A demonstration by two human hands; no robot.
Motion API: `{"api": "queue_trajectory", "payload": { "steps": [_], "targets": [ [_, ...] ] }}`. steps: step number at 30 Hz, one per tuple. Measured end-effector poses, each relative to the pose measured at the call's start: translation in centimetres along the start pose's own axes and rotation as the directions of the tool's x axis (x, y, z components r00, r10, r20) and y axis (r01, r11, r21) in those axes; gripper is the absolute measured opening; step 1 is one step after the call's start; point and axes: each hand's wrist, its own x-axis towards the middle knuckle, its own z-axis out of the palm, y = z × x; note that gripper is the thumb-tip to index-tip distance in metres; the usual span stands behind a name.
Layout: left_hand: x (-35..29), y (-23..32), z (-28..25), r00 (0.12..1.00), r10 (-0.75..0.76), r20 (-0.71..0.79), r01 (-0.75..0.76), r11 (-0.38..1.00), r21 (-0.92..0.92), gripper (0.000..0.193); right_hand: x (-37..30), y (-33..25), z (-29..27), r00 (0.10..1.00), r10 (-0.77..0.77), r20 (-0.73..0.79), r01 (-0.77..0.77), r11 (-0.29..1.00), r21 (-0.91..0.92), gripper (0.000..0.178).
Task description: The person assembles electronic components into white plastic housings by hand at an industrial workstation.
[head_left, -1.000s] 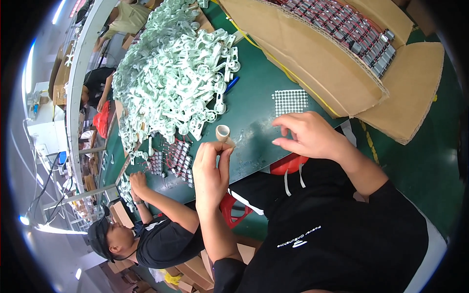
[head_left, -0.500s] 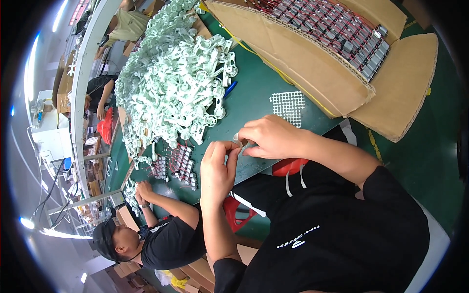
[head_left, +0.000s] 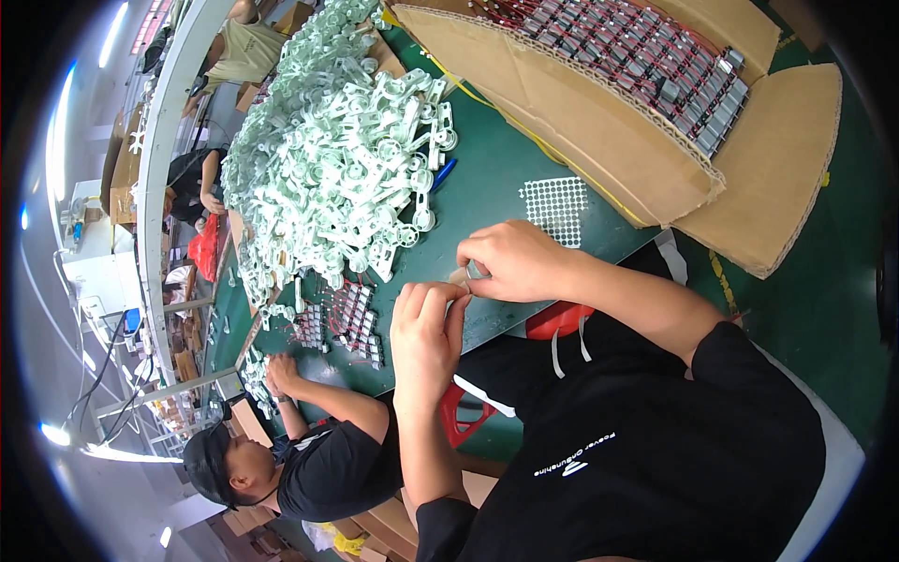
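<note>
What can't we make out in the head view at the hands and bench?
- Small part between the left hand and right hand: head view, covered by the fingers, kind and shape unclear.
- Dotted white sheet: head view, dots too small to identify.
- Small motors in the cardboard box: head view, upper rows cut off by the frame's top edge.
- White plastic parts pile: head view, single pieces blur toward the rim.

Both hands meet at the near table (head_left: 487,178) edge: left hand (head_left: 426,328) just left of right hand (head_left: 515,260). Dot sheet (head_left: 554,204) just behind right hand. Plastic parts pile (head_left: 337,159) behind-left. Small motors (head_left: 342,314) left of left hand. Cardboard box (head_left: 599,122) of motors behind-right.
</note>
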Motion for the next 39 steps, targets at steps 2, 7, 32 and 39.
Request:
{"api": "queue_trajectory", "payload": {
  "steps": [2, 7, 32, 39],
  "targets": [
    [-0.2, 0.2, 0.1, 1.000, 0.018, -0.006, -0.018, 1.000, 0.015, 0.014, 0.0, 0.1, 0.2, 1.000, 0.001, -0.012, -0.001, 1.000, 0.008, 0.028],
    [-1.1, 0.4, 0.3, 0.999, 0.033, -0.015, -0.031, 0.993, 0.117, 0.015, -0.2, -0.4, 0.3, 0.997, 0.007, -0.071, -0.005, 1.000, 0.029, 0.029],
    [-2.9, 0.8, 1.8, 0.907, -0.180, -0.382, 0.125, 0.979, -0.164, 0.016, -1.3, -2.7, 2.4, 0.932, 0.090, -0.350, 0.036, 0.941, 0.336, 0.044],
    [-3.8, 0.3, 5.3, 0.844, -0.495, -0.207, 0.111, 0.539, -0.835, 0.033, -3.1, -2.1, 2.7, 0.947, 0.152, -0.283, 0.012, 0.864, 0.504, 0.049]
  ]
}}
